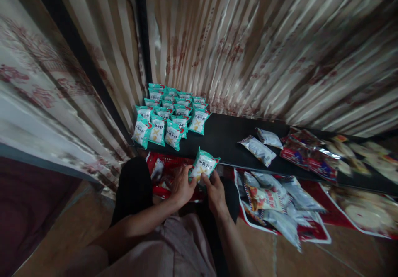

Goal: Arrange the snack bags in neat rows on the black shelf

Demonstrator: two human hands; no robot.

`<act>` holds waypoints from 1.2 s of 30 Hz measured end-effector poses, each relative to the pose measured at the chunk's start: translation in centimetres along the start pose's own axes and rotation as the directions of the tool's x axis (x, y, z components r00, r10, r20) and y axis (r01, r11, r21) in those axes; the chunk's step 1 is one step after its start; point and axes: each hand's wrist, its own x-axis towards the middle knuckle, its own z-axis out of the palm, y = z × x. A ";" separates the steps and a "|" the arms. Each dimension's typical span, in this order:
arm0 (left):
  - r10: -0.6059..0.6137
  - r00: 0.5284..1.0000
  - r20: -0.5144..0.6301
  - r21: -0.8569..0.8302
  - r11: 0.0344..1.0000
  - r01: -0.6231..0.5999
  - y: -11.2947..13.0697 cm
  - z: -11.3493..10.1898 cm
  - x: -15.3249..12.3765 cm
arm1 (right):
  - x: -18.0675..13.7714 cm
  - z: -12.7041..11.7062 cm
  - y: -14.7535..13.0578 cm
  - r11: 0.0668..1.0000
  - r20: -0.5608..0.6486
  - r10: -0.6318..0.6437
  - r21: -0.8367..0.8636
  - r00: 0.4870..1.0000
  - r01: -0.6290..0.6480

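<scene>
Between my two hands is a teal and white snack bag (pixel 203 166), held upright above a red basket (pixel 166 157). My left hand (pixel 184 184) grips its lower left side, fingers closed on it. On the lower right side, my right hand (pixel 214 189) has thumb and fingers closed on the same bag. Just beyond, several matching teal snack bags (pixel 157 130) stand in rows at the left end of a black shelf (pixel 224 140). Other packets in the red basket are partly hidden by my hands.
Two silvery packets (pixel 258 149) and several red-blue packets (pixel 307 154) lie further right on the shelf. A second red basket (pixel 323 234) holds silvery bags (pixel 281 198); another basket (pixel 367 225) sits at far right. Striped curtains (pixel 192 40) hang behind, with a dark post (pixel 143 32) at left.
</scene>
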 end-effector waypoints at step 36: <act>0.254 0.967 -0.010 0.189 0.950 -0.247 0.2 2.0 10.0 | 15.6 4.0 -2.4 0.927 0.107 -0.330 -0.153 0.938 0.343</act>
